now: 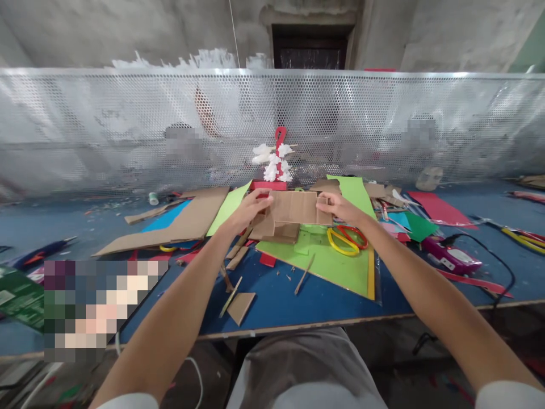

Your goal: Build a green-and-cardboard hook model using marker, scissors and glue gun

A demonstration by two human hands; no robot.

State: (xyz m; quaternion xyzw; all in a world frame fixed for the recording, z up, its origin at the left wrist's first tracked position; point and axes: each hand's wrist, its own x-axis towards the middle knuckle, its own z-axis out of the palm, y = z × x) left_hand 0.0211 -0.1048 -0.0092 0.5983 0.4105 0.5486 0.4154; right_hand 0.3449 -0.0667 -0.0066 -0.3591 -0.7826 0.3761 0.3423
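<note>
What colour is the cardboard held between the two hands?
The cardboard is plain light brown, best seen in the head view.

I can read no words or numbers from here: the pale print (5,296) on the green item (26,289) at left and the pale label (462,254) on the purple device (447,258) at right are too blurred.

blue table (272,309) | light-green sheet (340,272) | small cardboard piece (242,307) | purple device (452,257) | red sheet (440,208)
</note>
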